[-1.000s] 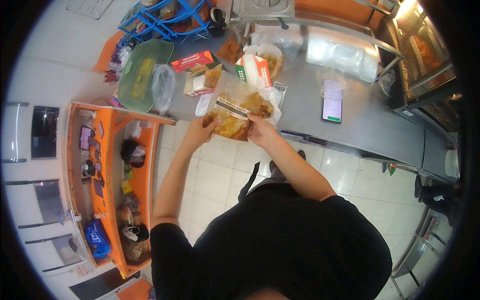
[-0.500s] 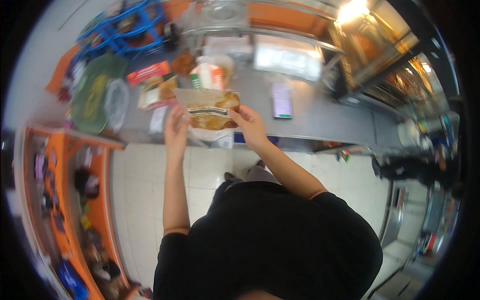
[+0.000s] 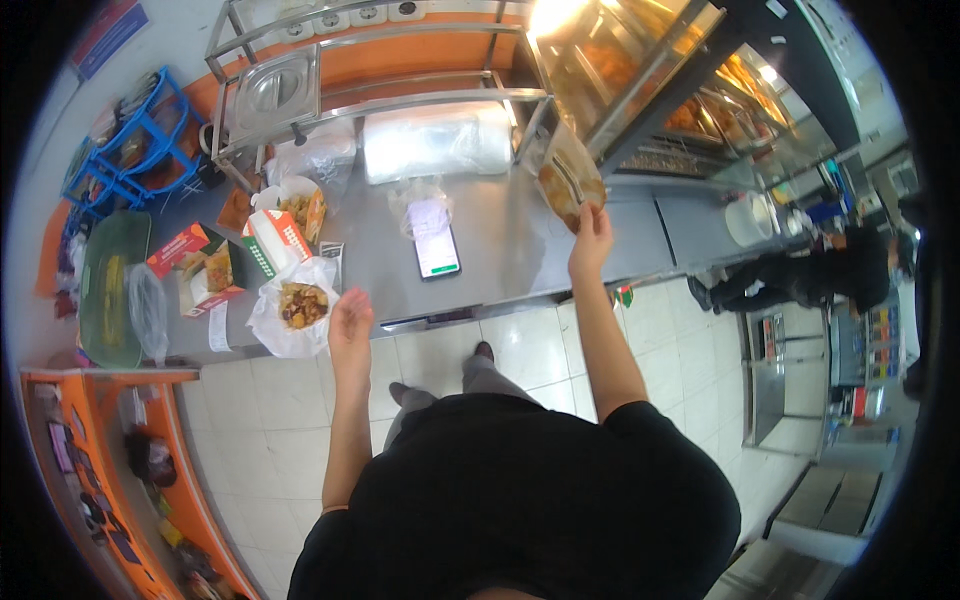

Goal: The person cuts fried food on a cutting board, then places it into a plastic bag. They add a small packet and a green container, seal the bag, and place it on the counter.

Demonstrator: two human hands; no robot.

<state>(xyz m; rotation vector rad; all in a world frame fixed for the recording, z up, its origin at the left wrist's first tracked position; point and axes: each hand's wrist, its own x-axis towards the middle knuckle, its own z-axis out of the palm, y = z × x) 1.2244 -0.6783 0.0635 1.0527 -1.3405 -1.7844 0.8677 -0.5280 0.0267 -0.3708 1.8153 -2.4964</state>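
Note:
My right hand (image 3: 592, 238) pinches the lower end of a flat brownish paper packet (image 3: 571, 188) crossed by a dark and white band. The packet is near the base of a lit glass cabinet. Whether anything is inside it I cannot make out. My left hand (image 3: 350, 322) is open and holds nothing, its fingers loosely stretched. Beside it, browned food pieces (image 3: 302, 306) lie on crumpled white paper (image 3: 270, 333) at the counter's front edge. Just behind stand a white, orange and green carton (image 3: 277, 240) and a red food box (image 3: 205, 268).
A lit phone (image 3: 437, 250) lies mid-counter before a stack of clear plastic (image 3: 437, 142). A green tray (image 3: 112, 290) and blue rack (image 3: 135, 150) are at left. The heated glass cabinet (image 3: 640, 75) stands at right. Another person (image 3: 815, 272) is at far right.
My left hand has let go of the packet. My right hand has carried it right, toward the glass cabinet. The food on white paper now shows fully, and the view has turned.

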